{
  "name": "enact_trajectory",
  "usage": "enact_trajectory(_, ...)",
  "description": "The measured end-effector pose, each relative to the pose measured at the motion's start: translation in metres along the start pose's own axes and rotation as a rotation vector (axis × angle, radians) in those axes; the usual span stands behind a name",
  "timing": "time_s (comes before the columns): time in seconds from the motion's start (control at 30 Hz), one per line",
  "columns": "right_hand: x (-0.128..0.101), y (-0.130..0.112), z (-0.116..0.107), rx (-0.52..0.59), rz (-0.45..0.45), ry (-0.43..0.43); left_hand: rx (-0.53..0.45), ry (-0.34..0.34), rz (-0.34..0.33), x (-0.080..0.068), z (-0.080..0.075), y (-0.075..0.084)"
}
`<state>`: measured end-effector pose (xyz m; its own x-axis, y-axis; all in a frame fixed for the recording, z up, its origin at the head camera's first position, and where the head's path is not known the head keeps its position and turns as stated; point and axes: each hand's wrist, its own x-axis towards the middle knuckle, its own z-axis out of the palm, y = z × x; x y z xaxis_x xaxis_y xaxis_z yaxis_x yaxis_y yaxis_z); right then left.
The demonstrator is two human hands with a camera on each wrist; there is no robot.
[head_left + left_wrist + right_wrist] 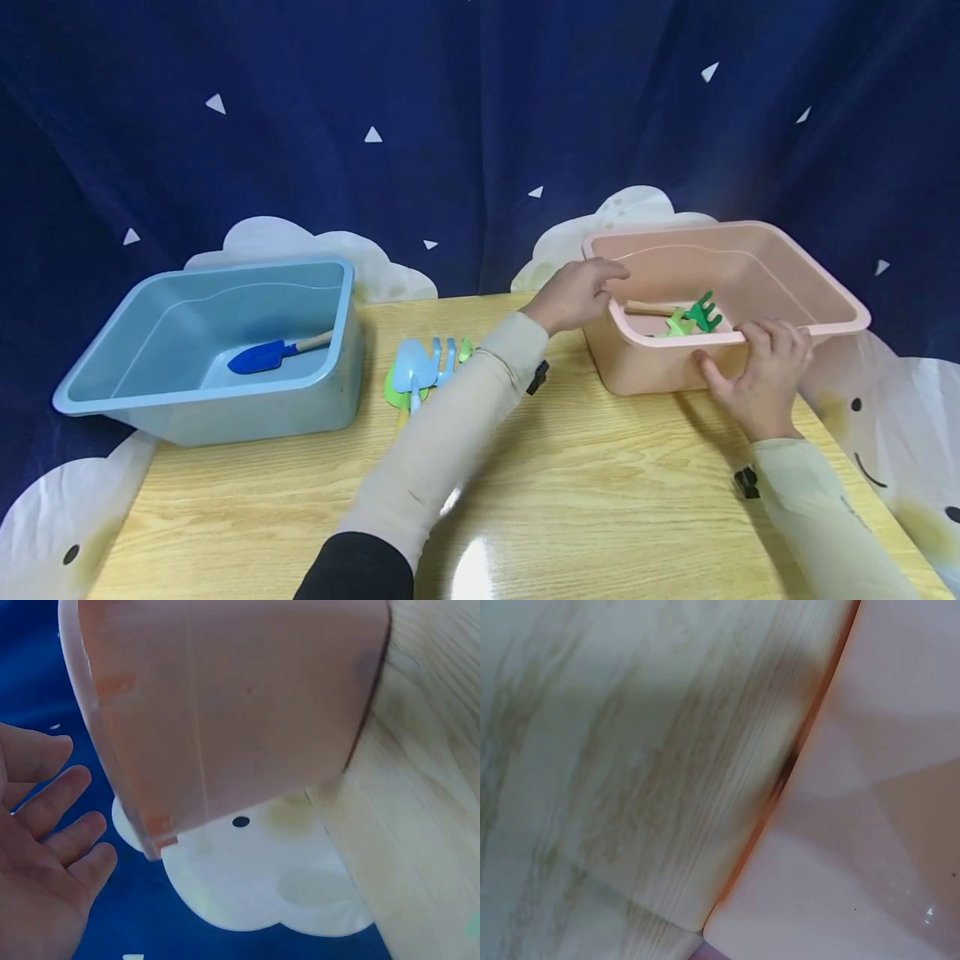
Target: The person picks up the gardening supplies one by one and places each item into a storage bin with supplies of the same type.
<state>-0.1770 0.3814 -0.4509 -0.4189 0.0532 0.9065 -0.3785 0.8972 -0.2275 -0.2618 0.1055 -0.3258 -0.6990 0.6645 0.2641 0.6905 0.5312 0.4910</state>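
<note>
pink bin (645, 367) at 2 o'clock on bench (600, 500), right hand's (765, 379) fingers pinching its 6 o'clock rim, left hand's (572, 295) released by the 9 o'clock rim, so one-sided pulling could skew it and slide the dark-green rake (702, 313).

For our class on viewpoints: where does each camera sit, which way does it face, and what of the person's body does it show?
Head: on the head, facing forward and down at the table, pink tub and blue tub; both hands and sleeves show.
Left wrist: facing the pink tub's outer side; the left hand shows at the picture's left.
Right wrist: close on the tabletop and a pink tub wall; no right hand shows.
Shared: head and left wrist both show the left hand and the curtain.
</note>
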Motion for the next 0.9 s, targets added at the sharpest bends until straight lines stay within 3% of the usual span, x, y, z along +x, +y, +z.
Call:
enact_trajectory(0.27, 0.002, -0.002, 0.0, -0.004, -0.006, 0.014, 0.08, -0.007, 0.071, -0.027, -0.021, -0.021)
enact_trajectory(0.67, 0.002, -0.002, 0.0, -0.003, -0.019, 0.046, 0.175, -0.012, 0.076, -0.068, -0.036, -0.041)
enact_trajectory(0.9, 0.003, -0.004, 0.0, 0.006, -0.023, 0.058, 0.122, -0.023, 0.044, -0.09, -0.041, -0.046)
